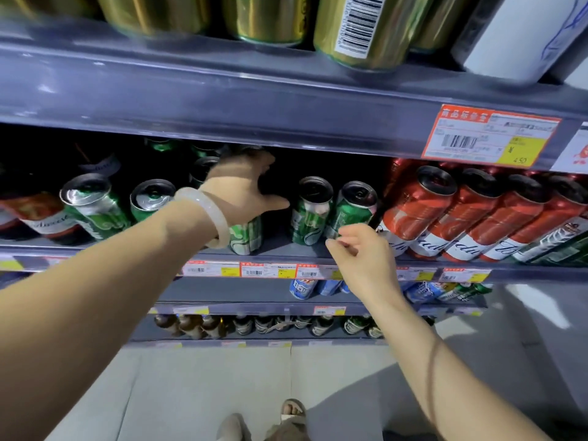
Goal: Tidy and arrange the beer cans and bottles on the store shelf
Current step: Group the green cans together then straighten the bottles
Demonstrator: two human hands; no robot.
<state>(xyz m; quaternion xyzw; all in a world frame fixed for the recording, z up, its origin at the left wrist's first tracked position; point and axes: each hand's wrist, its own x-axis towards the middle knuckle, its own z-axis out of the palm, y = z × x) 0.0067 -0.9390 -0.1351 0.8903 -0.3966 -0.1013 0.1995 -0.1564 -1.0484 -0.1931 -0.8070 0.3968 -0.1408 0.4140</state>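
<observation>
Green beer cans stand on the middle shelf (286, 249). My left hand (241, 189), with a pale bangle on the wrist, reaches deep into the shelf above a green can (246, 233). Its thumb is spread to the right and its fingertips disappear in the dark near a back-row can (203, 168). Two more green cans (310, 211) (353, 208) stand side by side to the right. My right hand (359, 249) hovers at their bases with loosely curled fingers and holds nothing. Further green cans (92, 202) (152, 198) stand to the left.
Red cans (423, 205) fill the shelf's right side, and red-labelled bottles (35, 214) the left. Gold cans (366, 30) sit on the shelf above. Price tags (490, 135) line the shelf edges. Lower shelves hold blue cans (302, 288) and brown bottles (194, 326). A dark gap opens behind my left thumb.
</observation>
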